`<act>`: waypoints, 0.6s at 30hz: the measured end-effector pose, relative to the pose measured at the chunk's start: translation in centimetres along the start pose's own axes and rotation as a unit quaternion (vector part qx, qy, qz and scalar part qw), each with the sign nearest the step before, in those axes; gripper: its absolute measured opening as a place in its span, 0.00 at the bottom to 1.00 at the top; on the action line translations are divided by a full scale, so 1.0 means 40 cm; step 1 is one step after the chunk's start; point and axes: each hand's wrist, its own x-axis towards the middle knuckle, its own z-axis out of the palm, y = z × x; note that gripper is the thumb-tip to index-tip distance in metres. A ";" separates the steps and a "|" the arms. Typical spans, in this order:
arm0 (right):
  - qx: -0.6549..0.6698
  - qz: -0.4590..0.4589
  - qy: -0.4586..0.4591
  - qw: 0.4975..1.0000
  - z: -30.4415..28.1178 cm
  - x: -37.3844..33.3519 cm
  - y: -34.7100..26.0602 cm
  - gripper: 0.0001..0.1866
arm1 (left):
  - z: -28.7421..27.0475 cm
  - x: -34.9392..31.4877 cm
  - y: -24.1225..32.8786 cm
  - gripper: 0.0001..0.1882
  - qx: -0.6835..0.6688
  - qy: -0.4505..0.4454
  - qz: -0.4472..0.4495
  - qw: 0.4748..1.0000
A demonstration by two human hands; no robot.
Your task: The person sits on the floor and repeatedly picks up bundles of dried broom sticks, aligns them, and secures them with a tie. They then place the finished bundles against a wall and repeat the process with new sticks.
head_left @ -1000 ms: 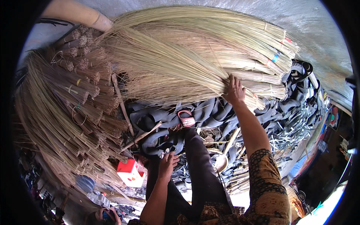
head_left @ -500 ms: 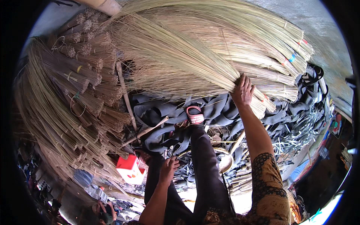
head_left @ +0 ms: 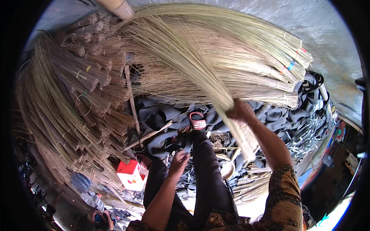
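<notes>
Gripping a straw bundle (head_left: 210, 82) close to its cut ends, the person's right hand (head_left: 242, 111) is closed round the stalks, its fingertips partly hidden. From that hand the bundle runs towards 11 o'clock, slanting across a broad straw pile (head_left: 246, 54), and its thin tips spread out near a bamboo pole (head_left: 117, 7). The cut ends point towards 6 o'clock, over black strips (head_left: 266, 144); whether they touch them is hard to tell.

The left hand (head_left: 179, 162) is at 8 o'clock from the right one, near the left leg, well apart from the bundle. Its fingers look loosely bent, and one cannot tell whether anything is inside them.

The pile lies at 12 o'clock from the right hand. Some of its bundles bear ties near their cut ends, among them a blue tie (head_left: 291, 64) at about 1 o'clock. Towards 9 o'clock, beyond an upright stick (head_left: 130, 98), many brown bundles (head_left: 77, 111) lie stacked on one another.

A foot wears a sandal (head_left: 198, 124) with a pink strap, between 8 and 9 o'clock from the right hand. From the left hand, a red and white box (head_left: 130, 175) sits between 8 and 9 o'clock, a slanting stick (head_left: 154, 133) between 10 and 11, and a round tan bowl (head_left: 228, 170) at 3.
</notes>
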 end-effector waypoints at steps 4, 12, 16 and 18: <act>0.084 -0.095 -0.099 0.987 -0.003 -0.150 -0.099 0.42 | 0.210 0.016 0.125 0.52 -0.137 -0.099 0.134 0.977; 0.241 -0.184 -0.117 0.945 -0.054 -0.403 -0.339 0.35 | 0.243 -0.226 0.287 0.30 -0.264 -0.149 0.309 0.901; 0.299 -0.165 -0.103 0.934 -0.074 -0.573 -0.488 0.36 | 0.142 -0.395 0.278 0.42 -0.086 -0.040 0.367 0.926; 0.400 -0.170 -0.123 0.892 -0.062 -0.639 -0.594 0.34 | 0.076 -0.465 0.289 0.51 -0.130 -0.052 0.378 0.915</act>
